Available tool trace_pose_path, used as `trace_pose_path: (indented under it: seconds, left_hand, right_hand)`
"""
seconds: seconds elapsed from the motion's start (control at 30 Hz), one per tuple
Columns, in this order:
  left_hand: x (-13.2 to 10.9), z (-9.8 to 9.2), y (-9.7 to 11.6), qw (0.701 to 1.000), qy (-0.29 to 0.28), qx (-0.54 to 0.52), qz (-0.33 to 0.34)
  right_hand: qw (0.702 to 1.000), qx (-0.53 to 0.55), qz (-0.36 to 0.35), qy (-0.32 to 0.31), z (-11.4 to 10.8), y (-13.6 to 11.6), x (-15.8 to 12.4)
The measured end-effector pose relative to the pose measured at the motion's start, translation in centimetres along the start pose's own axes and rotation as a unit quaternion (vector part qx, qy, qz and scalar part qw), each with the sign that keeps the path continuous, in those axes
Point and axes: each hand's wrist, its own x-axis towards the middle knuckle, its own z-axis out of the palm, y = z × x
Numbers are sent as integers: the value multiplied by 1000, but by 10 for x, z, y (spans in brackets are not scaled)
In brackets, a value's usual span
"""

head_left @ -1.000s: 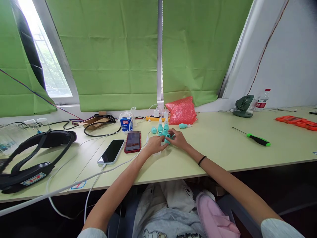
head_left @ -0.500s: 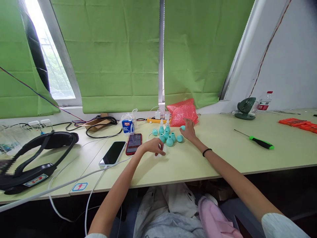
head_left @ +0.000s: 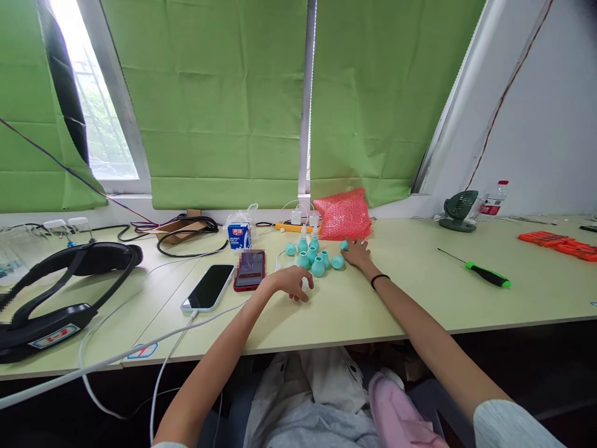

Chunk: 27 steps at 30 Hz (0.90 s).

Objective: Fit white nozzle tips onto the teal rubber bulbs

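Note:
Several small teal bulbs (head_left: 318, 266) stand clustered mid-table in front of a pink bubble-wrap bag (head_left: 344, 215). My right hand (head_left: 358, 253) rests on the table at the cluster's right, fingers curled over one teal bulb (head_left: 344, 246) beside the bag. My left hand (head_left: 290, 283) hangs loosely curled just left of and below the cluster, over a small white piece (head_left: 304, 283); whether it grips that piece is unclear. A black band circles my right wrist.
Left of the bulbs lie a red phone (head_left: 250, 270) and a white-cased phone (head_left: 209, 287) on a cable. A milk carton (head_left: 239, 236), cables and a black headset (head_left: 60, 292) sit farther left. A green-handled screwdriver (head_left: 485, 273), a fan (head_left: 459, 211) and orange parts (head_left: 566, 242) are to the right.
Both hands left the teal cluster. My right hand reached toward the pink bag and settled on a lone bulb; my left hand drew back toward me.

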Motion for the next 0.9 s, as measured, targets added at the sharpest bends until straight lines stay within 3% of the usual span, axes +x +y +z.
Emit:
trace_pose_path:
  seconds: [0.3,0.5,0.73,0.9]
  left_hand:
    - [14,15,-2,986,115,121,-2]
    - [18,20,-7,979,138,148,-13]
    - [20,21,-7,967,235,92,-23]
    - [16,9,-3,923,381,-6,-58]
  right_hand:
    - [994,75,-3,74,-4,-1,-8]
    - [958,163,-10,237,-29,-19,-10]
    - [878,233,-211,361,-51,-57,-48]
    - [814,232,-415,335,-44,-79,-93]
